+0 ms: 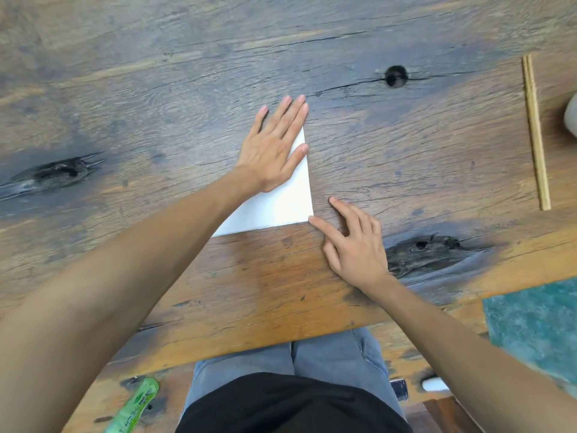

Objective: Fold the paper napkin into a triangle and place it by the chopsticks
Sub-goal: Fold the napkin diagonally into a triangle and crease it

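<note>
A white paper napkin (281, 207) lies folded into a triangle on the wooden table (156, 104), near its middle. My left hand (274, 148) rests flat on the napkin's upper part with fingers spread, hiding the top tip. To the right, my right hand (352, 245) touches the napkin's lower right corner with the index fingertip, the other fingers loosely apart. A pair of light wooden chopsticks (535, 132) lies lengthwise at the far right, well apart from the napkin.
A grey rounded object (572, 117) shows at the right edge beside the chopsticks. A teal mat (537, 326) lies at the lower right. Dark knot holes (396, 76) mark the tabletop. A green packet (137, 404) lies below the table's front edge, by my lap.
</note>
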`<state>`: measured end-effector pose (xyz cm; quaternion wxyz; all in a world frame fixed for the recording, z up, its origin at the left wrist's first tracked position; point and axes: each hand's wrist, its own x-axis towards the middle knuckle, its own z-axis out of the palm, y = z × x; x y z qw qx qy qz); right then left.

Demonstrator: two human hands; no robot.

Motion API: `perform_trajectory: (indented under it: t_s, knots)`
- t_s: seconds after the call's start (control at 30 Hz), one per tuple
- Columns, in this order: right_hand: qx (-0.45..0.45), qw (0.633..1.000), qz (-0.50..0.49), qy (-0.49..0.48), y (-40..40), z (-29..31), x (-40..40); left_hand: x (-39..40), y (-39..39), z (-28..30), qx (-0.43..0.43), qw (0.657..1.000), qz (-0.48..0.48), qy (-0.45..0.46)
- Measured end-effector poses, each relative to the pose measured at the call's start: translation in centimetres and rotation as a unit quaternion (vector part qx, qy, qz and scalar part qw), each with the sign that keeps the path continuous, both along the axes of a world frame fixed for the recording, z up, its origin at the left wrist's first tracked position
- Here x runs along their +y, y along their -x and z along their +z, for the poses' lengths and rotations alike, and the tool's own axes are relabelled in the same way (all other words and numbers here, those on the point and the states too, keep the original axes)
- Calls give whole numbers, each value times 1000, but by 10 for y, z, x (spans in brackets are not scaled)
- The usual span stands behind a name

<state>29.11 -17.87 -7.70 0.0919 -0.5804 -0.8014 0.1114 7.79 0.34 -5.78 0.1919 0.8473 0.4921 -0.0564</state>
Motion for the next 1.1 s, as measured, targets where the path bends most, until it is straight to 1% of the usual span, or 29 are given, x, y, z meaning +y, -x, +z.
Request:
perform_trajectory:
  t_s: [0.1, 0.2, 0.33, 0.47, 0.73, 0.97, 1.1]
  knots:
    - [-1, 1000, 1, 3, 0, 2, 1, 8, -3, 0, -4, 1000, 7, 1]
    - [4, 1000, -1, 13, -1, 6, 2, -6, -5, 4, -20, 1000, 13, 0]
    - [3, 1000, -6, 17, 0, 6, 2, -54, 2, 3, -33, 999, -35, -16]
    - [-2, 1000, -11, 18, 0, 3, 1, -91, 18, -3, -18, 997, -75, -20]
    - [-16, 1000, -16, 5, 0, -4, -2, -98, 55, -6, -20, 997, -70, -34]
    - [-41, 999, -8, 15, -2, -7, -2, -113, 99, -10, 1, 994, -101, -47]
    - [-43, 999, -4, 20, -3, -9, -4, -118, 117, -9, 6, 994, -95, -50]
